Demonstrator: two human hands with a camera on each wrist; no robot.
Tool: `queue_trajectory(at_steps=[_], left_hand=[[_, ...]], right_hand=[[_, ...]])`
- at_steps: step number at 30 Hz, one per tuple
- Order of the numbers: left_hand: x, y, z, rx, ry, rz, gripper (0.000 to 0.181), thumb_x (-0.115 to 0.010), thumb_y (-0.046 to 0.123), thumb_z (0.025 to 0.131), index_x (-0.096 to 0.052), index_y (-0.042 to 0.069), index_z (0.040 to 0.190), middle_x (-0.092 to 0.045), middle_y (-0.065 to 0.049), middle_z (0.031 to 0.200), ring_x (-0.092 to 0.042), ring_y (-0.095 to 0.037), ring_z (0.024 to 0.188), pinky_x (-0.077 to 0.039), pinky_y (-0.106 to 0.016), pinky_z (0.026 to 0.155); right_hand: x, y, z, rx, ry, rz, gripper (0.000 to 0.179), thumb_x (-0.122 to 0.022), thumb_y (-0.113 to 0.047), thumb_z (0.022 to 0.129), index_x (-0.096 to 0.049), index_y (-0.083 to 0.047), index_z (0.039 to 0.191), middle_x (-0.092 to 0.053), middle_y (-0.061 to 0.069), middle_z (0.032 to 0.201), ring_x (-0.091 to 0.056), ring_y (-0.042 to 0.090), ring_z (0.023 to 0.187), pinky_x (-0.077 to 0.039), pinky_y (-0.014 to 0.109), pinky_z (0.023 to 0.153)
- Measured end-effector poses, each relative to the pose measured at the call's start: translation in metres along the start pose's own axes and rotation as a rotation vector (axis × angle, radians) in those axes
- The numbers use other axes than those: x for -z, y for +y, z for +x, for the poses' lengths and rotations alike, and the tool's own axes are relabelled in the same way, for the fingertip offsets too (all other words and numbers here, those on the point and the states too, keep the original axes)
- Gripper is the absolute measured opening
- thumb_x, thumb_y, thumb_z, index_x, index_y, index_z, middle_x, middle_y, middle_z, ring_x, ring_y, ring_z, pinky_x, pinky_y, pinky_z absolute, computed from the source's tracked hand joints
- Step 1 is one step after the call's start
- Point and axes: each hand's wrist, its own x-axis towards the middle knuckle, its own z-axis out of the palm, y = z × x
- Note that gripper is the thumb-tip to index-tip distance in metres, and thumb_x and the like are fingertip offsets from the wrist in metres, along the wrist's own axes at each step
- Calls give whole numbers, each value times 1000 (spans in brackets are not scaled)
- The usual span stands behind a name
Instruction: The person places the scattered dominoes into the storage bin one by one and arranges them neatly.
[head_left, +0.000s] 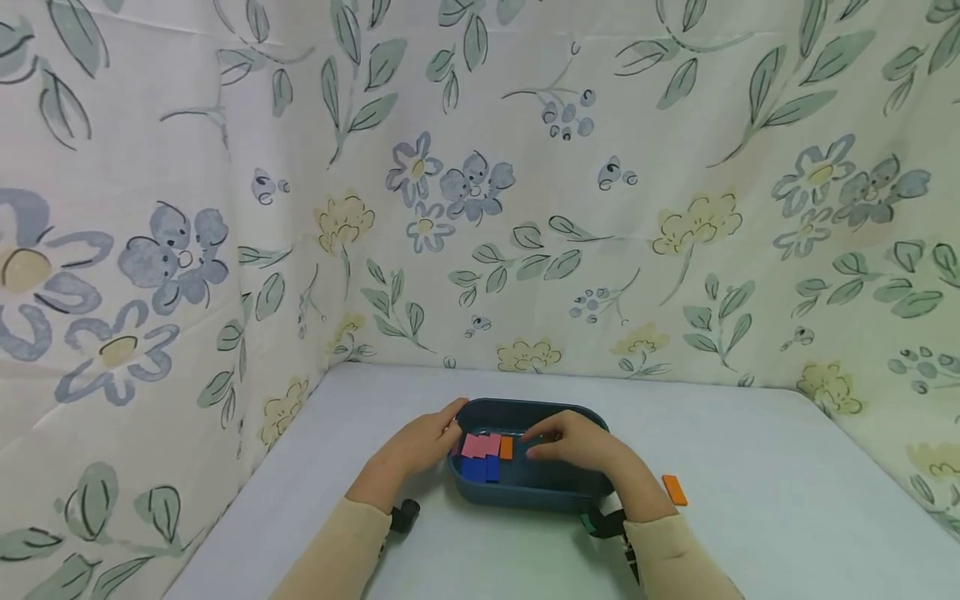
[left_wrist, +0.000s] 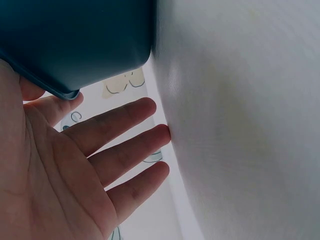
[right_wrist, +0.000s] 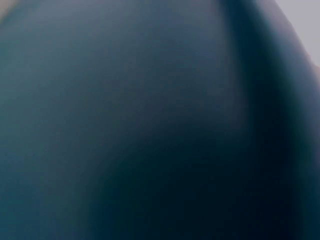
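Observation:
A dark blue-green plastic bin (head_left: 517,495) stands on the white table. Inside its left half lie flat pink tiles (head_left: 480,446), blue tiles (head_left: 478,469) and one orange tile (head_left: 507,448). My left hand (head_left: 422,440) is at the bin's left rim, thumb and index finger touching it. In the left wrist view the other fingers (left_wrist: 125,155) of that hand spread straight out beside the bin's outer wall. My right hand (head_left: 576,442) reaches over the right side into the bin, fingers bent and fingertips just right of the orange tile, nothing visible between them. The right wrist view is dark and blurred.
Another orange tile (head_left: 674,490) lies on the table (head_left: 750,450) to the right of the bin. Behind and at the left hangs a floral curtain (head_left: 525,208). A dark wrist camera (head_left: 405,517) is strapped beneath the left wrist, and a similar one is on the right.

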Motion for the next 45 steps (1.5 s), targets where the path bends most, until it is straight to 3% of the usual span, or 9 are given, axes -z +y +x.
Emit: queue_trajectory(at_steps=[5, 12, 17, 22, 25, 29, 37, 40, 45], left_hand=[[-1, 1, 1, 4, -8, 2, 58, -38, 31, 102, -33, 19, 159, -58, -3, 125, -53, -21, 100, -42, -49, 103], [1, 1, 0, 20, -18, 4, 58, -38, 31, 102, -31, 21, 159, -61, -5, 99, -55, -22, 92, -42, -44, 79], [2, 0, 0, 14, -3, 16, 58, -38, 31, 102, -32, 21, 159, -60, -3, 114, -54, -21, 98, -42, -44, 82], [1, 0, -1, 11, -5, -4, 58, -39, 32, 102, -33, 21, 159, -60, -3, 126, -53, -21, 99, -44, -48, 101], [0, 0, -1, 16, -4, -5, 58, -39, 32, 102, -33, 21, 159, -59, -2, 124, -53, -21, 100, -42, -49, 104], [0, -1, -1, 24, -1, -4, 58, -39, 32, 102, -33, 22, 159, -58, -1, 115, -53, -21, 99, -43, -48, 102], [3, -1, -3, 15, 3, -5, 58, -40, 31, 102, -33, 21, 159, -59, -3, 127, -52, -22, 101, -40, -50, 107], [2, -1, -3, 15, -1, -6, 58, -40, 31, 102, -33, 20, 159, -58, -3, 120, -52, -22, 101, -42, -49, 103], [2, 1, -3, 18, -7, -7, 58, -40, 31, 102, -33, 21, 159, -59, -3, 125, -52, -22, 100, -42, -50, 104]], right_hand=[[20, 6, -12, -11, 58, 69, 37, -72, -30, 92, -72, -7, 122, -69, 2, 99, -63, 20, 90, -52, 39, 79], [47, 10, -31, -24, 135, 60, 38, -71, -31, 93, -71, -11, 125, -65, 6, 89, -59, 25, 84, -48, 39, 71], [70, 28, -51, -124, 199, 59, 45, -71, -39, 92, -68, -15, 130, -63, 8, 93, -53, 28, 85, -45, 37, 66], [89, 59, -75, -251, 233, 118, 57, -72, -40, 91, -61, -14, 140, -58, 9, 94, -47, 24, 73, -43, 35, 64], [93, 79, -90, -316, 231, 153, 64, -74, -40, 89, -56, -12, 144, -56, 9, 94, -43, 21, 67, -41, 35, 65], [94, 103, -107, -385, 201, 222, 65, -75, -34, 89, -54, -7, 145, -58, 8, 96, -45, 23, 72, -40, 35, 66], [89, 138, -121, -350, -17, 531, 55, -68, -12, 92, -52, 2, 142, -69, 10, 99, -59, 19, 70, -49, 31, 65], [84, 145, -119, -356, -24, 541, 51, -69, -8, 90, -56, 3, 138, -69, 8, 95, -61, 18, 73, -51, 32, 68], [78, 145, -115, -410, 42, 433, 44, -71, -7, 87, -64, 4, 128, -65, 7, 89, -61, 21, 78, -52, 34, 70]])
